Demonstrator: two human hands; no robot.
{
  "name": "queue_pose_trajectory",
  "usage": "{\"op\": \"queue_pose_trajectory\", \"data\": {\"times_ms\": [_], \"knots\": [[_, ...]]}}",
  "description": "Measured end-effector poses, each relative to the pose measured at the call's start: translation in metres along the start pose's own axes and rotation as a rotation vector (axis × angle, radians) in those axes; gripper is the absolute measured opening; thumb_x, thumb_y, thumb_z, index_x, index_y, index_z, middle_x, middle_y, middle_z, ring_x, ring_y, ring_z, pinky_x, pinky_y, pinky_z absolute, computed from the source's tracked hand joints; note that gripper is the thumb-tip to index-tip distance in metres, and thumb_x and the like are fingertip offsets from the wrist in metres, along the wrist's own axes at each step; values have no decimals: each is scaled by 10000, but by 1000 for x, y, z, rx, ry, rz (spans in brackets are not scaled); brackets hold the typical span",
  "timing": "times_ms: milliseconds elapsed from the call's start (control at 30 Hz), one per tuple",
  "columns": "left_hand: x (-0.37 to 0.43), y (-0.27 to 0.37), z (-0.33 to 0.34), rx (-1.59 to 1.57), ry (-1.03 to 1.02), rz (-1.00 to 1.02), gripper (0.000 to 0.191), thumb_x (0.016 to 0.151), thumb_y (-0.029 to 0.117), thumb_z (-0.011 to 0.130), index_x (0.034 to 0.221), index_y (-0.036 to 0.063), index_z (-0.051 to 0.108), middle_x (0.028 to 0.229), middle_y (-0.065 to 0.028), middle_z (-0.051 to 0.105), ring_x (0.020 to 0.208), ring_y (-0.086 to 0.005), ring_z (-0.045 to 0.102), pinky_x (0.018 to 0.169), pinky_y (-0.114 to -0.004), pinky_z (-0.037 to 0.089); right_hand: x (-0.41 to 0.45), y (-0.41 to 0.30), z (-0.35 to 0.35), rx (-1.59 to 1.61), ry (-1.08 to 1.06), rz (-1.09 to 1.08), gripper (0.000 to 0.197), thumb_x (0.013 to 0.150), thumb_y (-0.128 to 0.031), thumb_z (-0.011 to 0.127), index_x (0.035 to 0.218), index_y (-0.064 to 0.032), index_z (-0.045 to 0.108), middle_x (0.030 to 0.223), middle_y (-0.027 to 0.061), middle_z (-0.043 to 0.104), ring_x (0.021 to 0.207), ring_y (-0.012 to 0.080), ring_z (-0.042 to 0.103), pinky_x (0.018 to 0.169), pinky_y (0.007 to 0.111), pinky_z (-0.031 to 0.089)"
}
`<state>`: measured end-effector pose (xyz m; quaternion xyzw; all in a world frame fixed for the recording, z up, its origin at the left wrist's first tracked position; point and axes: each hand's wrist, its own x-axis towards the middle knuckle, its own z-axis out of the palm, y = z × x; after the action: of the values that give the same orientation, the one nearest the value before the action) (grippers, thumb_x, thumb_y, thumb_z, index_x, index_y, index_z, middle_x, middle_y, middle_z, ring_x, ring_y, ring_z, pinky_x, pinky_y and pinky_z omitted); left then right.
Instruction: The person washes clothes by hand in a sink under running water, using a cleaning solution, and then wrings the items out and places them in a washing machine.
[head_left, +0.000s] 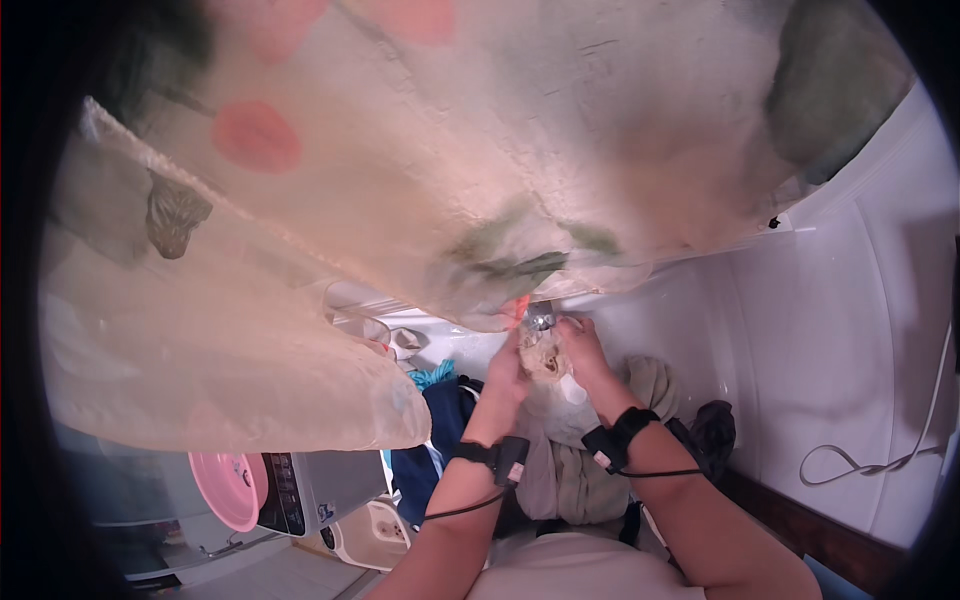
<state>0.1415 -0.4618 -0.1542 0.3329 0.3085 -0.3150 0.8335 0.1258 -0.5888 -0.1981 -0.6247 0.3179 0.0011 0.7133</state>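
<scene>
My left hand (510, 369) and my right hand (583, 351) grip a pale, wet-looking cloth (543, 355) from either side. A dark and tan mark shows on its middle. Just beyond it, a chrome faucet (541, 315) juts out close to my fingertips. Grey-beige laundry (592, 480) is heaped below my hands, and a navy garment (424, 450) lies to the left of it. Overhead hangs a large translucent floral fabric (450, 165), its lower edge reaching down near my left fingers. My fingertips are partly hidden.
White glossy walls (810, 315) curve round on the right, where a looped cord (855, 465) hangs. A pink basin (229, 491) sits at the left against an appliance (337, 487) with a control panel. Below that is a cream plastic container (367, 536). Wired black straps circle both wrists.
</scene>
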Motion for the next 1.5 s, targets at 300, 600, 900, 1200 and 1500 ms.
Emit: {"op": "queue_pose_trajectory", "data": {"times_ms": [300,600,900,1200,1500], "knots": [[-35,42,-16,79,133,243,286,925,308,431,1078,86,524,932,-29,562,804,-207,519,797,-386,449,-42,-62,-8,649,-442,668,214,848,-238,546,961,-59,574,889,68,593,844,216,588,774,357,492],[-50,25,-5,-256,-149,45,371,810,205,431,1138,51,510,1141,-112,579,1054,-261,562,909,-432,437,-44,-12,4,681,-363,651,334,772,35,428,1096,-40,471,1070,119,547,943,240,582,839,387,476],[-49,31,-8,-76,89,227,466,775,-32,403,1215,100,487,1080,-93,557,891,-221,571,817,-335,497,-46,-7,0,236,-486,272,388,770,-34,606,1150,0,535,1043,96,615,934,182,599,824,310,473],[-33,23,-32,1755,373,387,646,690,244,693,1284,121,469,1187,-240,543,1101,-413,511,972,-395,362,-35,-25,-15,6,-650,126,509,655,-35,625,1149,20,515,1038,95,598,928,171,576,807,277,450],[-50,43,-32,1248,-179,445,187,779,-11,657,792,79,494,1057,-7,554,949,-88,484,833,-233,405,-17,-34,-11,262,-697,241,574,664,24,520,1230,-5,426,1106,109,552,975,217,565,845,331,463]]}}
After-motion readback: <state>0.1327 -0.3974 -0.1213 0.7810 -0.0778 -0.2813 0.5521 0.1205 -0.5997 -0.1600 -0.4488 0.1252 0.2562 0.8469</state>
